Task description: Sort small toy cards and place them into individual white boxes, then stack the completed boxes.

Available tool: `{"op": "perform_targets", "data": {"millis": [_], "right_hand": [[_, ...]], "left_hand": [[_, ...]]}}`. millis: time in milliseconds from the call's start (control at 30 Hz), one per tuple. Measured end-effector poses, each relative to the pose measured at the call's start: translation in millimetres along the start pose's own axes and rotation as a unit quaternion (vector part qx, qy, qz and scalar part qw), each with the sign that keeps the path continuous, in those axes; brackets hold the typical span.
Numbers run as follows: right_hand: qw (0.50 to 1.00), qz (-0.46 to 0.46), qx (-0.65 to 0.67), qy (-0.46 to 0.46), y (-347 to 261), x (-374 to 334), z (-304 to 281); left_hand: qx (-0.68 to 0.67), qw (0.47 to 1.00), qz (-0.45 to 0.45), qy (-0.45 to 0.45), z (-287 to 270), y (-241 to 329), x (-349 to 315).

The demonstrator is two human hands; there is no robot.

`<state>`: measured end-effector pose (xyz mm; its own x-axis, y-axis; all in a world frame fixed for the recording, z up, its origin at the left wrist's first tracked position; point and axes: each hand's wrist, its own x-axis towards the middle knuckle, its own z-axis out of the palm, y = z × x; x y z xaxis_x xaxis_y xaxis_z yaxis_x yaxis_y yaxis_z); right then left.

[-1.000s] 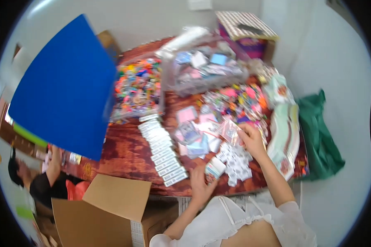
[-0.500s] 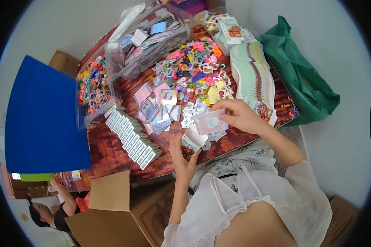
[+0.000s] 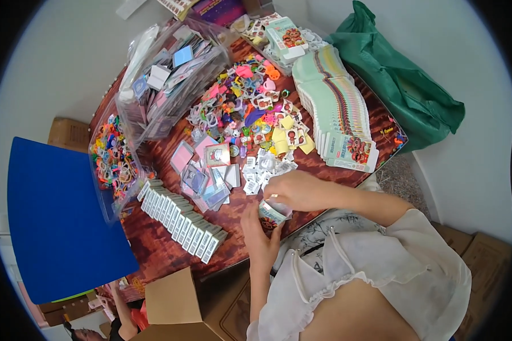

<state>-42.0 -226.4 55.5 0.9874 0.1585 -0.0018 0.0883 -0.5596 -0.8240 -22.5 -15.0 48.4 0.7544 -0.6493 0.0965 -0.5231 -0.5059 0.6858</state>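
Observation:
My left hand (image 3: 260, 234) is wrapped round a small printed carton (image 3: 272, 214), pale green with red and brown pictures, held upright with its top open. My right hand (image 3: 294, 191) bends over the carton's mouth, fingers curled at the opening; what they hold is hidden. Just beyond the hands lies a pile of small white labelled packets (image 3: 263, 170). To their left are loose cards and flat cases (image 3: 211, 181). Behind these spreads a heap of colourful small trinkets (image 3: 239, 108), with yellow paper pieces (image 3: 280, 139) at its near side.
A row of closed small boxes (image 3: 182, 224) stands at left. Flattened cartons (image 3: 330, 102) stack at right, beside a green bag (image 3: 401, 85). Clear bins hold cards (image 3: 179, 74) and trinkets (image 3: 116, 162). A blue panel (image 3: 68, 221), an open cardboard box (image 3: 173, 298) and another person (image 3: 125, 315) are at left.
My right hand has moved down and left to the carton's mouth. The clear pouch with a pink card that it held is now out of sight. The whole view has turned somewhat.

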Motion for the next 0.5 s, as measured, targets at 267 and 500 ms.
{"op": "perform_targets", "data": {"millis": [267,500], "right_hand": [[0.99,-0.031,0.038,0.136,-29,-5,54],[0.85,-0.357,0.384,-0.043,-135,24,-14]], "left_hand": [[-0.072,0.989,-0.039,0.12,7,-28,-12],[-0.052,0.976,-0.071,0.198,9,-47,-4]]}}
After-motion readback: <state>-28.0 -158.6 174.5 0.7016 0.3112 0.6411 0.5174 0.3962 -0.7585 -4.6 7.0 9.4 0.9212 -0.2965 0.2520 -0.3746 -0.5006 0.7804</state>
